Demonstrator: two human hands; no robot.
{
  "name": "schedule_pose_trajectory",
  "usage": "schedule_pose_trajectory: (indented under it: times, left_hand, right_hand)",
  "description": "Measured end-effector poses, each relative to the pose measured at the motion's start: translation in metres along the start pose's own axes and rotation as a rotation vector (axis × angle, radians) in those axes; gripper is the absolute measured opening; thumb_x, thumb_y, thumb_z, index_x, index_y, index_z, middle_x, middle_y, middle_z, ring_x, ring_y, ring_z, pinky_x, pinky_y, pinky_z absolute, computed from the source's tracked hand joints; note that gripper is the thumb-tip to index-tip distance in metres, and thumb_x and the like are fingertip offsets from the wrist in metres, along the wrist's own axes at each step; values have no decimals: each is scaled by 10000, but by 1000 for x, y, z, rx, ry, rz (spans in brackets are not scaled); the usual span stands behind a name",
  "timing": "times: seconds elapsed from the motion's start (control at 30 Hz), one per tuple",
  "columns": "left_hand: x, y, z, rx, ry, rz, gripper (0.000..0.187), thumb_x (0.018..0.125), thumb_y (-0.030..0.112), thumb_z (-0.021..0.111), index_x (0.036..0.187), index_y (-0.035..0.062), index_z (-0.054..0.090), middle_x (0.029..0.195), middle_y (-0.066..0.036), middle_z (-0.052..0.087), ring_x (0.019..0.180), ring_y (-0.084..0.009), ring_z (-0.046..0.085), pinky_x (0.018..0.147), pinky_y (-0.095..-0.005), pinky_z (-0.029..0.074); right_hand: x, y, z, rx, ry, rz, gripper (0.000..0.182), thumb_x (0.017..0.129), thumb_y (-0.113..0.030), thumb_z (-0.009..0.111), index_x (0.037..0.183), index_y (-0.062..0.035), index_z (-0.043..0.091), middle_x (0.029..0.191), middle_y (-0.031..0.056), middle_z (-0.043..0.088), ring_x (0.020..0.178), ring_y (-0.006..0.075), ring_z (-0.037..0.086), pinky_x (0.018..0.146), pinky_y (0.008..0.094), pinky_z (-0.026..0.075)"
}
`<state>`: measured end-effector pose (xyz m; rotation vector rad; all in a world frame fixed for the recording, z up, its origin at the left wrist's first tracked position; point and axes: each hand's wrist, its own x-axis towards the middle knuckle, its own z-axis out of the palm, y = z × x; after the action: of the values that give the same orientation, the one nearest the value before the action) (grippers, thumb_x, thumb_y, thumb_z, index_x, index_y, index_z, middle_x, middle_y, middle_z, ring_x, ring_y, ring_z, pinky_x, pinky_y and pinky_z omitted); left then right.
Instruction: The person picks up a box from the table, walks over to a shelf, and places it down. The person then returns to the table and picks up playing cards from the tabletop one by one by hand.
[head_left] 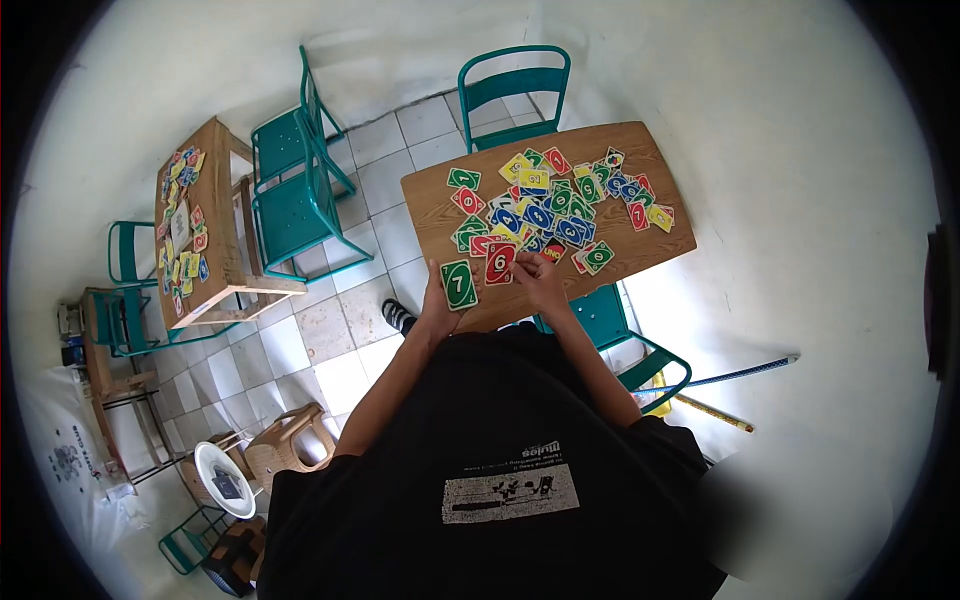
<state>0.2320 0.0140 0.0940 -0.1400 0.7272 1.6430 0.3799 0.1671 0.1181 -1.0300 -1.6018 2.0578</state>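
Note:
My left hand (436,302) is closed on a green Uno card (459,286) showing a 7, held near the front left edge of the wooden table (432,207). Between the fingers of my right hand (541,284) is a red Uno card (501,262) with a 6, just right of the green one. Beyond both hands, a loose heap of Uno cards (538,216) in red, blue, green and yellow spreads over the tabletop. A green 0 card (597,258) lies to the right of my right hand.
Green metal chairs stand at the table's far side (515,84) and near side (600,318). At left, a second wooden table (218,247) carries more cards, with green chairs (297,211) beside it. A white round stool (224,480) stands lower left.

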Motion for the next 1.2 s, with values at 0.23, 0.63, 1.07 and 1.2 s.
schedule_pose_trajectory:
  times: [0.23, 0.63, 1.07, 1.2]
  left_hand:
    - [-6, 4, 24, 76, 157, -6, 680, 979, 642, 232, 1203, 108, 588, 1037, -49, 666, 880, -195, 632, 794, -378, 522]
    - [-7, 1, 10, -24, 74, 79, 754, 965, 668, 213, 1143, 42, 595, 968, -74, 650, 838, -207, 628, 773, -355, 532]
    - [-20, -7, 4, -3, 60, 30, 768, 975, 653, 170, 1145, 33, 591, 951, -64, 640, 834, -198, 618, 794, -353, 523]
    - [-21, -11, -9, -21, 17, 18, 757, 978, 646, 174, 1188, 40, 575, 1024, -78, 647, 903, -217, 627, 838, -370, 523]
  right_hand:
    - [-7, -1, 2, 11, -33, -6, 207, 918, -151, 667, 1044, 2, 606, 932, 46, 680, 829, 83, 624, 747, 231, 492]
    - [-12, 1, 3, 366, -86, 153, 184, 984, -208, 541, 1052, -45, 592, 813, -8, 602, 751, 95, 571, 701, 248, 458]
    - [-23, 10, 1, 678, -256, 207, 300, 1020, -238, 487, 1235, -31, 511, 846, -33, 548, 742, 77, 523, 715, 247, 449]
    - [-28, 5, 16, 502, -89, 175, 284, 979, -225, 586, 1180, -27, 559, 1012, 22, 628, 892, 104, 601, 798, 263, 493]
